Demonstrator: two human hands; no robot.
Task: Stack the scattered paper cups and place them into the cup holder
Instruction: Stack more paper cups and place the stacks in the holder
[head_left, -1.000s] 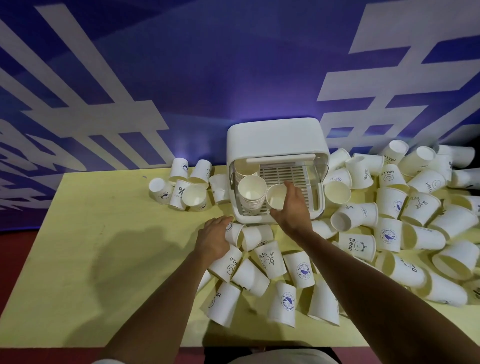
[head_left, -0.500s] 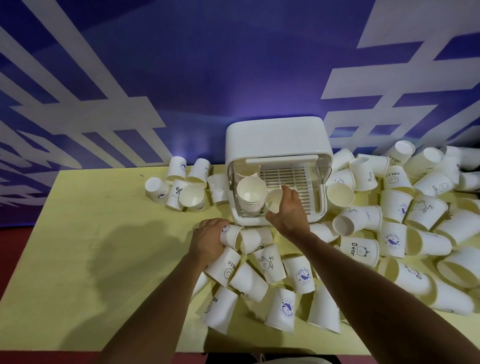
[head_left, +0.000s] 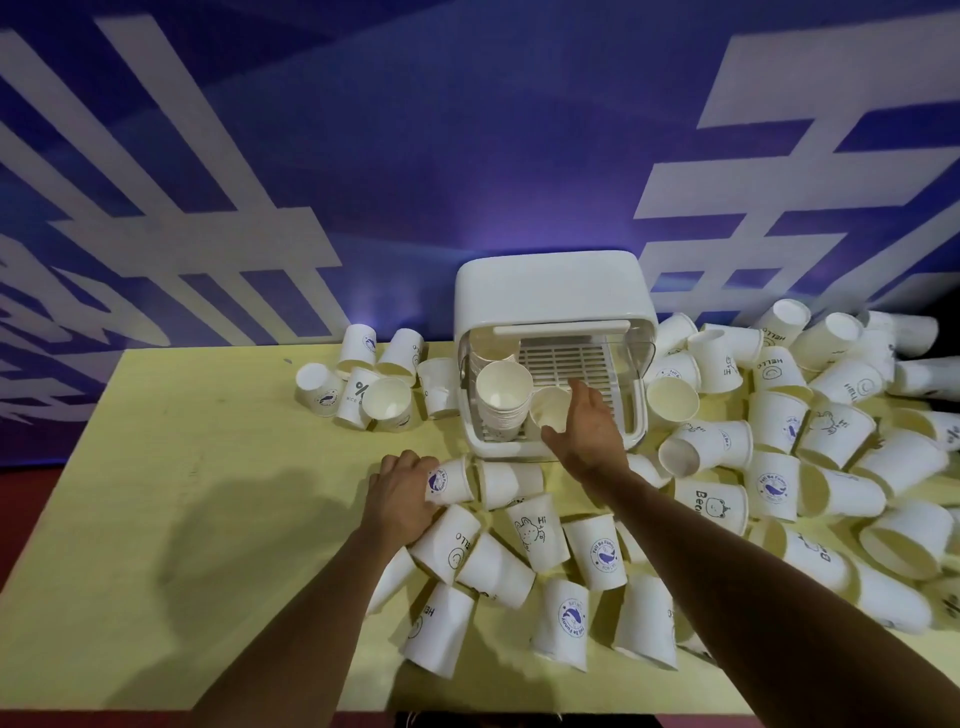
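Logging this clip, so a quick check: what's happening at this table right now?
A person is sorting paper cups on a yellow table. The right hand holds a single cup at the open front of the white cup holder, beside a stack of cups already inside. The left hand grips a whale-print cup lying on the table in front of it. Many loose cups lie scattered around.

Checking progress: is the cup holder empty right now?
No, a stack of cups stands inside the cup holder, beside the single cup held by the right hand.

Bunny cup (head_left: 537, 532) reads "Hi"; smiley cup (head_left: 447, 543) reads "HELLO".
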